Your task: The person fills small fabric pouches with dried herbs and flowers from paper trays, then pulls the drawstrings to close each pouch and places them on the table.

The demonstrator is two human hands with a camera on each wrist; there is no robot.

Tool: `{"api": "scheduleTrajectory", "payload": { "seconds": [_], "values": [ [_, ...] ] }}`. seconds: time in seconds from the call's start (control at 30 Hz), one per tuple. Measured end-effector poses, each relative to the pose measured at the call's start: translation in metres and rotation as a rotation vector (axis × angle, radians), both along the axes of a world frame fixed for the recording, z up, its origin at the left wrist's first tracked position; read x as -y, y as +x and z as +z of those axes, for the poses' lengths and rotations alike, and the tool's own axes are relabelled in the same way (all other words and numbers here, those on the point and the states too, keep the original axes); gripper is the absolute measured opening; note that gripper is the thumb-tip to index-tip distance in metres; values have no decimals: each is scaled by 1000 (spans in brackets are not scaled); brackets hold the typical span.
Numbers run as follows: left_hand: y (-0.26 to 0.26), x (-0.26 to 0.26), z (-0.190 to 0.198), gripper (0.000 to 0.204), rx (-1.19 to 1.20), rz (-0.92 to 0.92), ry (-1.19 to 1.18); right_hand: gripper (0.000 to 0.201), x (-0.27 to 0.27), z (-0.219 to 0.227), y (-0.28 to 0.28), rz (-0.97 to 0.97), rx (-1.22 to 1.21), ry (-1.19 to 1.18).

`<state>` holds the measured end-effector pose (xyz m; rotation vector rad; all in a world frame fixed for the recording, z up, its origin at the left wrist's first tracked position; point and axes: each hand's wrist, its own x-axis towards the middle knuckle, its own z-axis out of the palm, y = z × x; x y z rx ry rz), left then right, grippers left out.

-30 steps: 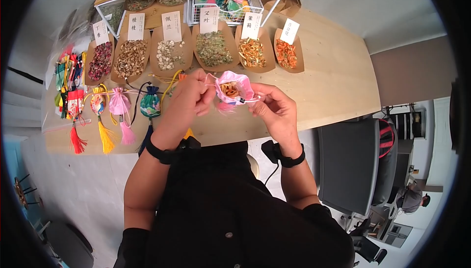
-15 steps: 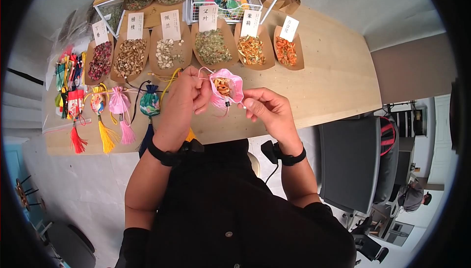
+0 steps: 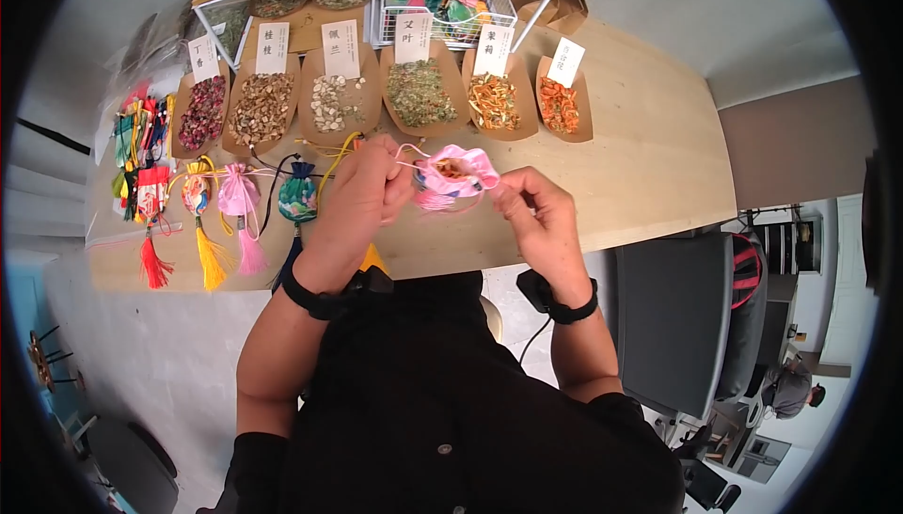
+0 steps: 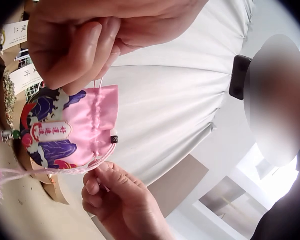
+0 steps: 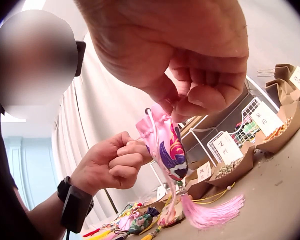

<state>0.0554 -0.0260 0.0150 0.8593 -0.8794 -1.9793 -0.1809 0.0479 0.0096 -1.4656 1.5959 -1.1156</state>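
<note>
A pink drawstring pouch [image 3: 455,173] hangs between both hands, its mouth partly open over orange-brown dried pieces. The left hand [image 3: 362,189] pinches the cord loop at the pouch's left side. At its right side the right hand [image 3: 541,222] pinches the cord between thumb and forefinger. In the left wrist view the pouch [image 4: 80,122] shows a purple and red pattern, a label and a small black bead by the gathered neck. A pink tassel [image 5: 212,211] dangles below it in the right wrist view.
Paper trays of dried herbs with cards, such as the green one [image 3: 423,95], line the table [image 3: 649,119] behind the hands. Finished pouches with tassels, including a pink one [image 3: 238,196], lie at the left. A white-framed shelf [image 3: 376,6] stands behind the trays.
The pouch has moved right since half a second ago, and its mouth looks narrower and more tilted. Both hands have shifted slightly right, still pinching the cord.
</note>
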Motion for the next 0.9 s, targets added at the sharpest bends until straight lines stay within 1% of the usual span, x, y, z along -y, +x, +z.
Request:
{"api": "scheduleTrajectory", "payload": {
  "seconds": [0.03, 0.13, 0.2, 0.23, 0.3, 0.33, 0.37, 0.43, 0.53, 0.63, 0.7, 0.77, 0.87, 0.9],
  "values": [
    [2, 0, 2, 11, 11, -21, 0, 12, 0, 3, -1, -12, -33, -42],
    [6, -3, 13, 14, 32, -1, -3, 12, -2, 13, -3, -39, -241, -186],
    [14, -2, 18, 16, 35, 27, 36, 11, -3, 12, -8, -55, -392, -298],
    [21, -1, 18, 17, 37, 41, 57, 10, -5, 10, -13, -50, -447, -310],
    [46, 5, 12, 19, -70, -57, 60, 9, -13, 9, -21, -42, -555, -331],
    [52, 6, 9, 20, -124, -104, 64, 9, -16, 9, -22, -22, -562, -348],
    [52, 4, 6, 19, -132, -95, 99, 9, -19, 10, -21, -4, -567, -364],
    [54, -4, -3, 15, -141, -79, 168, 9, -24, 9, -20, 5, -551, -358],
    [56, -15, -14, 15, -156, -103, 188, 9, -28, 10, -21, 0, -499, -289],
    [59, -40, -11, 14, -29, -74, 267, 10, -42, 15, -21, 17, -425, -199],
    [66, -56, -5, 14, 96, -151, 210, 11, -51, 18, -26, 43, -369, -134],
    [69, -71, 2, 15, 203, -226, 137, 10, -60, 21, -32, 90, -278, -17],
    [82, -79, -2, 15, 347, -327, -89, 10, -68, 27, -40, 167, -136, 159],
    [83, -79, -1, 15, 396, -355, -164, 9, -68, 27, -44, 180, -74, 181]
  ]
}}
